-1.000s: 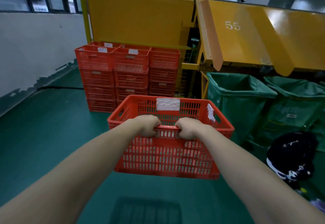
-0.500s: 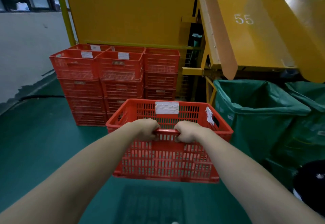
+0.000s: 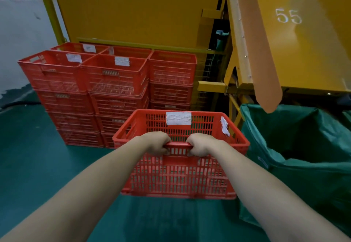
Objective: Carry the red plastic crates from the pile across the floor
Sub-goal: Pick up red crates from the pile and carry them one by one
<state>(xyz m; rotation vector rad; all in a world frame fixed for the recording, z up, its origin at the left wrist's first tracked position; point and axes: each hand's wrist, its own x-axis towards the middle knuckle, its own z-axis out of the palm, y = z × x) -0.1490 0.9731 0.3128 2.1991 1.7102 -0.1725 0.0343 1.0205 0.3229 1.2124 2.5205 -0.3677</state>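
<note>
While crate (image 3: 178, 175) hangs: left hand (image 3: 157, 142), right hand (image 3: 201, 143) clench its near rim, centred for balance.
Pile (image 3: 85, 89): beyond left hand.

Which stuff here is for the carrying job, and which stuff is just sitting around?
For the job:
- red crate, gripped at its near rim by the left hand and right hand
- pile of red crates behind it
- green floor

Just sitting around:
- yellow chute marked 55
- green bag
- yellow panel
</note>
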